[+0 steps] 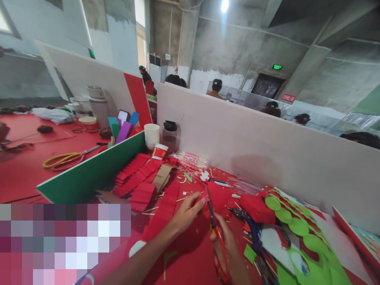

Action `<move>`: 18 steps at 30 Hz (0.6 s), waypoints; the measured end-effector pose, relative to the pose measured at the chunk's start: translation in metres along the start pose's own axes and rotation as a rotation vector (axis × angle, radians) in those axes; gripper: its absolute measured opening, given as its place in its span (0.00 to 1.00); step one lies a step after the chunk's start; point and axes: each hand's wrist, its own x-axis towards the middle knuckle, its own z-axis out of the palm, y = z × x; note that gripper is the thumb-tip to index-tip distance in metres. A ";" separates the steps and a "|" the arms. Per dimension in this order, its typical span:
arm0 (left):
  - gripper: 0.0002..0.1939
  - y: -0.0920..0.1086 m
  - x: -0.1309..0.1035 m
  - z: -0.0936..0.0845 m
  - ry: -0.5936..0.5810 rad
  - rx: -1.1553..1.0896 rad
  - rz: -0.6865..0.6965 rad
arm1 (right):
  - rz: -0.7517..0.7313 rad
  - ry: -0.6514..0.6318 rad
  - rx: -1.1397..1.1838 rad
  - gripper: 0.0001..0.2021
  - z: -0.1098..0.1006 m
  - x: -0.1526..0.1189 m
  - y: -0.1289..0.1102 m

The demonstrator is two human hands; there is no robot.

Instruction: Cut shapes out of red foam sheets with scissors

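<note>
My left hand reaches over the red table, its thumb and fingers pinched on a small red piece. Beside it, my right hand is wrapped round the orange-red handles of a pair of scissors. The blades point away from me, and their tips are at the red piece. Just beyond the blades lies a sheet of red paper. Folded red paper strips lie to the left of my left hand.
A green divider stands at left and a white partition behind. Near them are white cups and a dark-lidded bottle. Blue-handled pliers and green paper cutouts lie at right. Several people sit beyond.
</note>
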 end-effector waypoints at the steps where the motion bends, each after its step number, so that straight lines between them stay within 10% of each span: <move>1: 0.21 0.000 0.000 0.000 -0.002 0.001 0.005 | 0.009 -0.011 0.008 0.36 0.000 -0.001 0.000; 18: 0.18 -0.001 -0.001 0.000 -0.041 -0.033 0.005 | -0.056 -0.085 0.156 0.46 0.006 -0.001 0.005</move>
